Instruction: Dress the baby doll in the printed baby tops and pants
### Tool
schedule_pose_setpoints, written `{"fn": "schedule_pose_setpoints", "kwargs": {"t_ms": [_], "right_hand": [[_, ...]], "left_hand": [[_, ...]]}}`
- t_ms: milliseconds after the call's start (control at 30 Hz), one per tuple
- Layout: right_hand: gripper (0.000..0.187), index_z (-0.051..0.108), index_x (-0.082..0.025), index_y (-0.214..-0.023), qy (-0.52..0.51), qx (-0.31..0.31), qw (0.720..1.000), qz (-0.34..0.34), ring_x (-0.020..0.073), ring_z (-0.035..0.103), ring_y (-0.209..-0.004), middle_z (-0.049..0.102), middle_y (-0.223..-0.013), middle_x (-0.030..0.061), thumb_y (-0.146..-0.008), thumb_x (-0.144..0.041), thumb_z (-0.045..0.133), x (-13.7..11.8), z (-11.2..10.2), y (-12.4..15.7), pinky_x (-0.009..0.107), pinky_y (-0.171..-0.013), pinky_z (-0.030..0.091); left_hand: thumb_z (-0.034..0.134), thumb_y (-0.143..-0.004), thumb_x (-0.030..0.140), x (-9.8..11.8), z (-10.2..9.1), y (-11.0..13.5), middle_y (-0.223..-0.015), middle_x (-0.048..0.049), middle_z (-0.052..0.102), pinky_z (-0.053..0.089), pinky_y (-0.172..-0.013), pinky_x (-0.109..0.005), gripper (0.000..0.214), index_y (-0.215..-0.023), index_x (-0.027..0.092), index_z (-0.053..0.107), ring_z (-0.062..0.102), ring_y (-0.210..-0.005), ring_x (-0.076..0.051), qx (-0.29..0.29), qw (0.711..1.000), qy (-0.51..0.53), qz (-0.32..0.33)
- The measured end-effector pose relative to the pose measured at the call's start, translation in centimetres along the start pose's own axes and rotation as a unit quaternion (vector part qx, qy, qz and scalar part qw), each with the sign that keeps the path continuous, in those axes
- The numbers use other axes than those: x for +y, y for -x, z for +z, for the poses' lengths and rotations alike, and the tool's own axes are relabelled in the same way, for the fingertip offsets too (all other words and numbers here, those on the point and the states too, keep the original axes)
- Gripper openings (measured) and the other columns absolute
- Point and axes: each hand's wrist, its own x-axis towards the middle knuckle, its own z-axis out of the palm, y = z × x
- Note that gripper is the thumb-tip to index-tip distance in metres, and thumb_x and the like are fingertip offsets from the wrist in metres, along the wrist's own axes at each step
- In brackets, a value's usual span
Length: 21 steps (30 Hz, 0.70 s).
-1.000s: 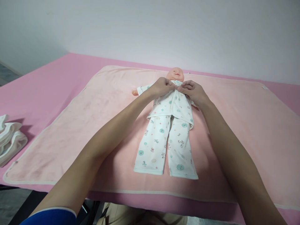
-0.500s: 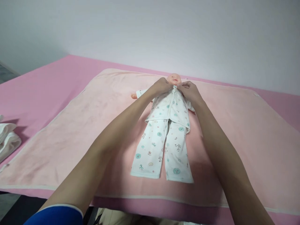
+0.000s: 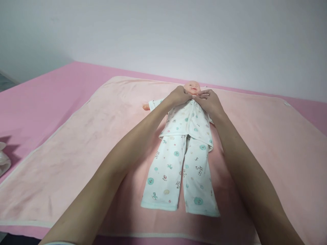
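A baby doll (image 3: 192, 87) lies on its back, dressed in a white printed shirt (image 3: 182, 119) and matching trousers (image 3: 166, 170). At the doll's neck, my left hand (image 3: 180, 95) pinches one side of the shirt's collar. Opposite it, my right hand (image 3: 209, 102) has fingers closed on the collar's other side. Both sets of fingertips nearly meet at the top of the front opening, just under the chin. One doll hand (image 3: 145, 107) shows at the left cuff; the other arm is mostly hidden behind my right wrist.
Under the doll spreads a light pink blanket (image 3: 84, 146) with a pale edge. It lies on a darker pink table cover (image 3: 46, 92). White folded cloth (image 3: 3, 160) sits at the far left edge. A pale wall (image 3: 163, 37) rises behind the table.
My fingertips have come closer together at the collar, the left moving slightly right. The view has shifted nearer, so the trousers look larger and lower.
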Motion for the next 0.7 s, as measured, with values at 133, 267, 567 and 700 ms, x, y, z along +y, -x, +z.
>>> {"fn": "schedule_pose_setpoints", "kwargs": {"t_ms": [133, 267, 567, 700], "right_hand": [[0.05, 0.068, -0.026, -0.099, -0.04, -0.016, 0.999, 0.014, 0.0274, 0.076, -0.104, 0.081, -0.103, 0.0052, -0.066, -0.037, 0.103, 0.3, 0.0, -0.4, 0.05, -0.103, 0.061], [0.046, 0.069, -0.026, -0.093, -0.074, -0.026, 0.997, 0.026, 0.0272, 0.075, -0.095, 0.079, -0.095, 0.0055, -0.064, -0.035, 0.103, 1.0, -0.2, -1.2, 0.049, -0.092, 0.066], [0.032, 0.067, -0.025, -0.089, -0.029, 0.047, 0.998, 0.023, 0.0282, 0.073, -0.094, 0.073, -0.089, 0.005, -0.073, -0.032, 0.095, 1.1, 0.9, -1.1, 0.048, -0.092, 0.064], [0.023, 0.065, -0.027, -0.09, 0.026, 0.088, 0.996, -0.016, 0.0289, 0.075, -0.097, 0.075, -0.09, 0.0041, -0.08, -0.03, 0.086, -0.1, 1.7, 0.6, 0.05, -0.102, 0.06]], "left_hand": [[0.072, -0.094, 0.029, -0.4, 0.1, -0.1, -0.062, 0.003, 0.027, 0.029, -0.062, -0.033, 0.052, -0.064, 0.023, 0.031, 0.028, -0.061, -0.011, -0.01, 1.0, 0.008, 0.023], [0.071, -0.096, 0.027, -0.4, 0.1, 0.0, -0.065, 0.0023, 0.028, 0.033, -0.068, -0.036, 0.051, -0.063, 0.023, 0.032, 0.033, -0.063, -0.012, -0.022, 0.999, 0.031, 0.005], [0.068, -0.101, 0.024, 0.3, 0.5, 0.5, -0.064, 0.003, 0.028, 0.035, -0.07, -0.036, 0.052, -0.063, 0.023, 0.032, 0.029, -0.065, -0.011, 0.0, 0.999, 0.039, -0.008], [0.068, -0.1, 0.025, -0.4, 0.5, 0.1, -0.063, 0.0026, 0.029, 0.034, -0.068, -0.036, 0.052, -0.062, 0.024, 0.032, 0.027, -0.065, -0.013, -0.002, 0.999, 0.044, 0.002]]}}
